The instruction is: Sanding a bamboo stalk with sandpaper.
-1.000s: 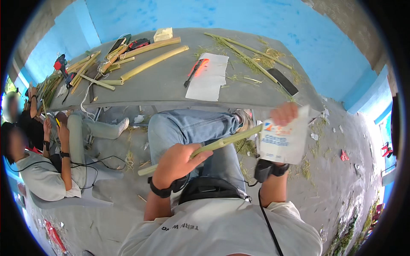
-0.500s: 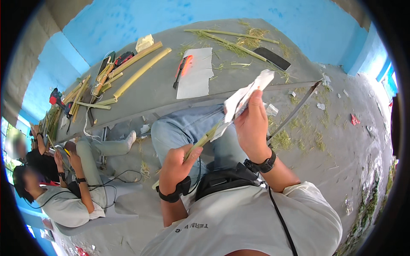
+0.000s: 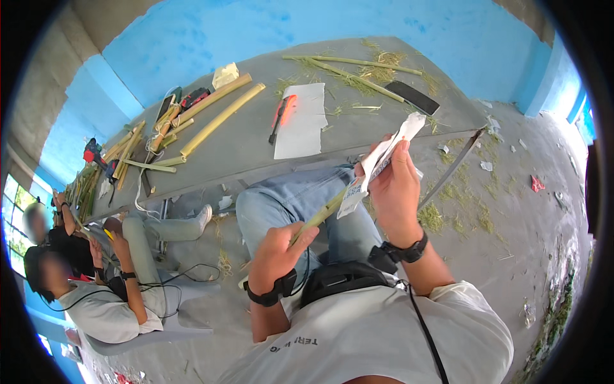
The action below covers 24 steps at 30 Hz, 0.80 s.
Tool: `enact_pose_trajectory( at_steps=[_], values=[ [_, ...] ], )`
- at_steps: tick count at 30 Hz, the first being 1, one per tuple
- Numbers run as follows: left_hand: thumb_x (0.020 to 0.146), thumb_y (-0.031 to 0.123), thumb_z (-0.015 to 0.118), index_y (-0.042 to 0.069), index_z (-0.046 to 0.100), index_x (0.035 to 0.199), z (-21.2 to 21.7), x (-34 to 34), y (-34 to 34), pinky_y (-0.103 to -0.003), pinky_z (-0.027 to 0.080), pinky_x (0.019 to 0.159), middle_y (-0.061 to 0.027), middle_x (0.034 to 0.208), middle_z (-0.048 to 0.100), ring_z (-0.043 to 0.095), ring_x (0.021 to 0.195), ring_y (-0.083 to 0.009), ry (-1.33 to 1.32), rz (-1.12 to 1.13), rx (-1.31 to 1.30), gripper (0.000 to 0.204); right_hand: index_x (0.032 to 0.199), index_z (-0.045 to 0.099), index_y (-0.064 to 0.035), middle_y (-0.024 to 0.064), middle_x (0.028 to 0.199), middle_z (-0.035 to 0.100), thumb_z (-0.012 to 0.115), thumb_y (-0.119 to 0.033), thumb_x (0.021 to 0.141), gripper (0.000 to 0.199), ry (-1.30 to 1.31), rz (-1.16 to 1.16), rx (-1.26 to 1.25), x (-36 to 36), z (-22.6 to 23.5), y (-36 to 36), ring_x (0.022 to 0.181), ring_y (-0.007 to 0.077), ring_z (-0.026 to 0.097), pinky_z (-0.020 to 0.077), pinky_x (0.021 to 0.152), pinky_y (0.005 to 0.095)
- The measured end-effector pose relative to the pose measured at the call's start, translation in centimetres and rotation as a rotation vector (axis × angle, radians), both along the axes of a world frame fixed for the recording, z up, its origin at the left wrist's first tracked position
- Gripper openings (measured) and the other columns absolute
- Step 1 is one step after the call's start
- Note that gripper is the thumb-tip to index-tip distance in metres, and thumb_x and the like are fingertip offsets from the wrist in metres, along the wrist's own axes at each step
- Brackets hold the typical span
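My left hand [image 3: 278, 253] is closed around a slim green bamboo stick [image 3: 324, 214], which slants up to the right across my lap. My right hand [image 3: 395, 195] grips a folded white sheet [image 3: 353, 197] with print on its back. The sheet lies about the stick's upper part and hides its far end; whether the fingers press on the stick through it I cannot tell. Beyond my hands, on the grey table [image 3: 236, 153], an orange and black utility knife [image 3: 281, 120] lies at the edge of a flat pale sheet [image 3: 300, 137].
Thin green strips [image 3: 355, 78] and shavings lie at the table's far right beside a dark phone [image 3: 412, 97]. Bamboo poles [image 3: 224, 120] and a red and black power drill [image 3: 94, 152] are at the left. A seated co-worker [image 3: 109, 307] is on my left. Scraps litter the floor.
The view has shifted slightly, so the table and both hands appear a little lower and further right. Both hands keep their hold on the stick and the folded sheet.
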State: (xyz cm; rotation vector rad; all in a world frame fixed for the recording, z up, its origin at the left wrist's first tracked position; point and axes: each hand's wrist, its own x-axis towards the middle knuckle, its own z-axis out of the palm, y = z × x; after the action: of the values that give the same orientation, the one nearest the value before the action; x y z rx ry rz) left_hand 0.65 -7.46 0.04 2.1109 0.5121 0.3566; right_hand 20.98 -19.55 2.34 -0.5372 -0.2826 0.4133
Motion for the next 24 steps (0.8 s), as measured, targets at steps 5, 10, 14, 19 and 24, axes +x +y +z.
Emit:
enact_pose_trajectory(
  at_steps=[5,10,14,19,24],
  values=[
    [0.103,0.041,0.065,-0.003,0.064,0.087,0.3,-0.8,0.5,-0.039,0.036,0.055,-0.0141,0.062,0.044,0.035,0.059,-0.0219,0.040,-0.049,0.012,0.047,0.116,0.053,-0.0070,0.0041,0.092,0.055,0.036,-0.041,0.115,0.038,-0.227,-0.023,0.085,1.7,1.2,-1.6,0.081,0.0172,0.056,0.0486,0.079,0.0350],
    [0.104,0.040,0.064,-0.003,0.065,0.091,-0.7,0.1,-0.8,-0.037,0.037,0.055,-0.0115,0.062,0.047,0.037,0.059,-0.0182,-0.019,-0.051,-0.064,0.045,0.123,0.059,-0.0041,0.0038,0.104,0.066,0.040,-0.042,0.114,0.043,-0.042,0.047,-0.102,-1.0,0.2,-0.9,0.091,0.0130,0.065,0.0546,0.081,0.0303],
    [0.105,0.041,0.061,-0.003,0.067,0.095,-1.0,0.6,-1.1,-0.036,0.037,0.055,-0.0078,0.063,0.046,0.037,0.060,-0.0166,0.021,-0.048,-0.097,0.046,0.119,0.060,-0.0053,0.0028,0.104,0.067,0.045,-0.036,0.114,0.035,-0.063,0.148,-0.003,-1.7,-0.9,-0.5,0.092,0.0134,0.067,0.0560,0.083,0.0311],
    [0.107,0.043,0.059,-0.002,0.062,0.086,-1.4,0.6,-0.7,-0.035,0.035,0.055,-0.0057,0.063,0.041,0.035,0.061,-0.0161,0.021,-0.099,-0.154,0.049,0.115,0.060,-0.0054,0.0032,0.102,0.067,0.043,-0.035,0.114,0.034,-0.048,0.071,0.023,2.4,0.7,-1.2,0.092,0.0158,0.067,0.0565,0.083,0.0333],
    [0.107,0.040,0.060,-0.002,0.055,0.079,-1.3,0.6,-0.5,-0.037,0.033,0.053,-0.0071,0.063,0.034,0.031,0.060,-0.0179,0.004,-0.134,-0.084,0.050,0.113,0.052,-0.0059,-0.0005,0.087,0.047,0.043,-0.038,0.114,0.033,-0.124,0.037,0.130,4.7,2.7,-3.1,0.072,0.0114,0.046,0.0436,0.067,0.0288]
  ],
)
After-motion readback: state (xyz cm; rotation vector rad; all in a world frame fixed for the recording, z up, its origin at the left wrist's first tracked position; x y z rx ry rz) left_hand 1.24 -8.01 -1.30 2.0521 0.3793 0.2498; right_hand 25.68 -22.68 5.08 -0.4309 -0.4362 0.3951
